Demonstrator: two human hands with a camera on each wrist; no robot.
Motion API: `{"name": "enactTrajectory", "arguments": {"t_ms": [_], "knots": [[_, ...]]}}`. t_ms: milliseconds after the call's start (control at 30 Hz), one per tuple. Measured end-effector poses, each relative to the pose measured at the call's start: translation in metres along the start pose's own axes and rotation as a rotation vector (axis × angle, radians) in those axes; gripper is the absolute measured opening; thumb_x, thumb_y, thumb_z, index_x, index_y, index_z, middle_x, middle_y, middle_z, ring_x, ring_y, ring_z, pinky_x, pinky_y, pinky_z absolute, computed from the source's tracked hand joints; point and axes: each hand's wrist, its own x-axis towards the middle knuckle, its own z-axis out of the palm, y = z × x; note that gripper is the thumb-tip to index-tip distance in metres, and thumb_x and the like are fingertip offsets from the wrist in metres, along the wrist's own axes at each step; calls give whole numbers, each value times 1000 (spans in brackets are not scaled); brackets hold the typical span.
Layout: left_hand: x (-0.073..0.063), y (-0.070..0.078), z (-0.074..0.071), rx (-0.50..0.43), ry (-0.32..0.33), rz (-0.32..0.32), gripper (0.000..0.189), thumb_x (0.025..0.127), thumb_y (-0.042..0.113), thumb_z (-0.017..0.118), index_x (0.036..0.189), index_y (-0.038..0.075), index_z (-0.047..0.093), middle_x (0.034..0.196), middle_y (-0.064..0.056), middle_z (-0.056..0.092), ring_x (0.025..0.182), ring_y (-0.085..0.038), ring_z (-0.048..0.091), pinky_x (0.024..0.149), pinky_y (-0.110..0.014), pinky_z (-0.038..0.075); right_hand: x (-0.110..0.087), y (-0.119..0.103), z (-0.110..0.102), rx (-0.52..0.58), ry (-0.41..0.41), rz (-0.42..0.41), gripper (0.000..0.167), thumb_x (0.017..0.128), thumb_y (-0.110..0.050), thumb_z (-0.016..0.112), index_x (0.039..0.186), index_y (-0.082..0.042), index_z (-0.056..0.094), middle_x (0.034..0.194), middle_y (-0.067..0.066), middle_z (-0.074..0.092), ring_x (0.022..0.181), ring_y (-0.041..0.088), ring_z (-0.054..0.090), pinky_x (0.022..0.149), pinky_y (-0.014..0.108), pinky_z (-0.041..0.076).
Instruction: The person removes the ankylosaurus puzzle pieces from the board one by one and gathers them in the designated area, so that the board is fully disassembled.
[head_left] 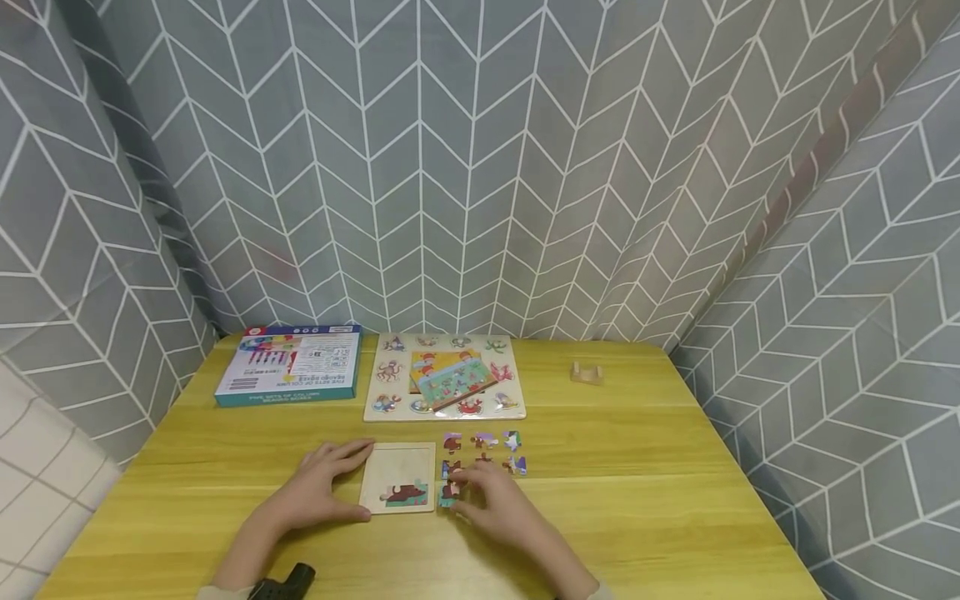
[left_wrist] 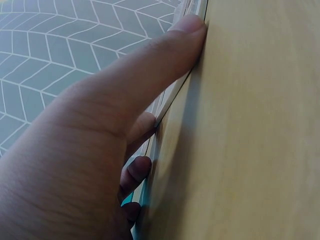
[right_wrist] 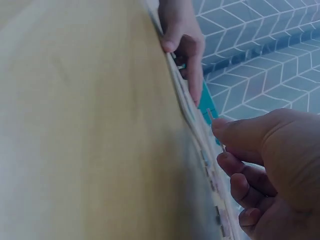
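A square wooden puzzle tray [head_left: 390,467] lies on the table, with a few joined brown and green pieces [head_left: 407,493] in its lower right part. My left hand [head_left: 311,492] rests at the tray's left side, index finger by the upper corner and thumb by the lower one. Just right of the tray, my right hand [head_left: 498,507] pinches a jigsaw piece [head_left: 448,492] between thumb and fingers. The right wrist view shows that piece edge-on as a thin sliver [right_wrist: 210,114], raised off the table. Several loose jigsaw pieces [head_left: 485,439] lie beyond the right hand, partly hidden by it.
Behind the tray lies a sea-animal board [head_left: 387,389] with two colourful picture puzzles [head_left: 457,382] on top. A flat blue-edged box [head_left: 292,367] stands at the back left. Toward the back right sits a small wooden holder [head_left: 587,373]. A patterned curtain [head_left: 480,167] closes off the table's far edge.
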Motion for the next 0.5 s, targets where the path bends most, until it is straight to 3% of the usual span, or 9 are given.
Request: {"name": "enactTrajectory", "arguments": {"t_ms": [167, 367, 500], "knots": [[0, -3, 1, 2, -2, -1, 108, 72, 68, 89, 159, 17, 52, 166, -2, 45, 132, -32, 47, 110, -67, 33, -5, 4, 6, -29, -30, -11, 39, 94, -25, 81, 130, -13, 74, 122, -1, 71, 113, 16, 61, 102, 40, 52], [1, -5, 2, 7, -3, 0, 107, 72, 68, 88, 159, 17, 52, 166, -2, 45, 132, -32, 47, 110, -66, 34, -6, 10, 9, 6, -23, -28, 39, 93, -25, 83, 128, -11, 73, 113, -6, 65, 99, 4, 55, 91, 28, 53], [1, -4, 1, 7, -3, 0, 108, 72, 68, 88, 159, 16, 52, 166, -2, 45, 133, -33, 47, 110, -67, 34, -6, 14, 11, -2, 3, -21, 32, 93, -29, 83, 120, -14, 74, 113, -9, 65, 104, 6, 59, 96, 31, 55]]}}
